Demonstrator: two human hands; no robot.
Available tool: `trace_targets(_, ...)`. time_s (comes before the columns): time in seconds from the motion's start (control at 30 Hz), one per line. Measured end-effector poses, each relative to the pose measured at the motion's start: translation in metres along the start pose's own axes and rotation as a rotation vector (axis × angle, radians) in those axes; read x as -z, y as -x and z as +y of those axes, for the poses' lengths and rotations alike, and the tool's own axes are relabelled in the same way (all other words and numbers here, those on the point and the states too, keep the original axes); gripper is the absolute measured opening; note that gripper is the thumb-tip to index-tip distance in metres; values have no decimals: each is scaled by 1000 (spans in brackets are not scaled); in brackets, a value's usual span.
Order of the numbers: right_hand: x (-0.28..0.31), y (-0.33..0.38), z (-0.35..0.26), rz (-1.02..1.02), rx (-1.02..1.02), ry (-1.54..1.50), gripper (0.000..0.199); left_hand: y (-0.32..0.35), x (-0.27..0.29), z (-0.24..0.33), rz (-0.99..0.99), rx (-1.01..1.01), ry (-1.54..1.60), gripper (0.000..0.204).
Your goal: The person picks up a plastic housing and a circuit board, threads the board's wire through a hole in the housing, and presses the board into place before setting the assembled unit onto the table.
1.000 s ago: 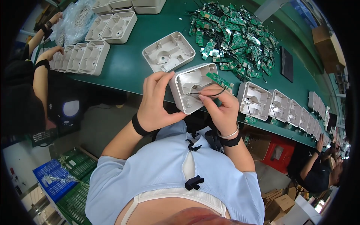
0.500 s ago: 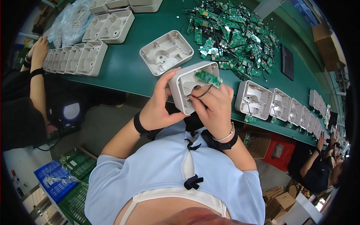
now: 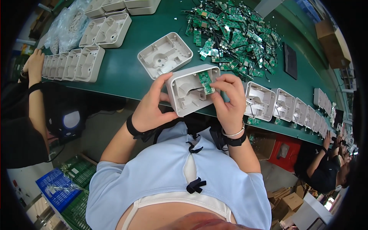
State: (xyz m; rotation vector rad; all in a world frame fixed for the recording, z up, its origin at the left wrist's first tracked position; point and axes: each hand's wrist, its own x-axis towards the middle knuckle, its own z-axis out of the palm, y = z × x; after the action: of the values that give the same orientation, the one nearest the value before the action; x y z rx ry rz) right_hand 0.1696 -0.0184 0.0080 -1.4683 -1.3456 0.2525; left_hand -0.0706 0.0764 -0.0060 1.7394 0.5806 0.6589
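My left hand [image 3: 151, 102] grips the left side of a light-grey plastic housing [image 3: 180, 100], tilted so its open inside faces me. Between the fingers of my right hand [image 3: 229, 100] is a small green circuit board [image 3: 206, 82], at the housing's right inner side. A thin black cable [image 3: 194, 90] runs from the board leftward into the housing's moulded recess. Whether the board touches the housing wall I cannot tell. Just beyond, a second open housing [image 3: 165, 55] lies on the green table [image 3: 122, 63].
A heap of green circuit boards with black cables [image 3: 241, 38] covers the far middle. Housings with boards hanging out [image 3: 260, 100] line the right edge; bare housings [image 3: 90, 65] stand at left. A dark flat pad [image 3: 290, 61] lies far right. Other people sit on both sides.
My right hand has drawn back from the housing's recess and now pinches the circuit board. The board has turned more upright and come against the housing's right part.
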Motion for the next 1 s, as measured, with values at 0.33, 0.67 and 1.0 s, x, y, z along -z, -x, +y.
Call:
trace_targets(0.33, 35, 0, -29, -407, 396, 228, 28, 1, 1, 13, 54, 150, -52, 111)
trace_targets(0.67, 18, 20, -18, -425, 273, 103, 30, 5, 1, 11, 94, 210, -49, 116)
trace_targets(1.0, 5, 10, -16, -423, 159, 54, 26, 8, -1, 4, 95, 210, -67, 116)
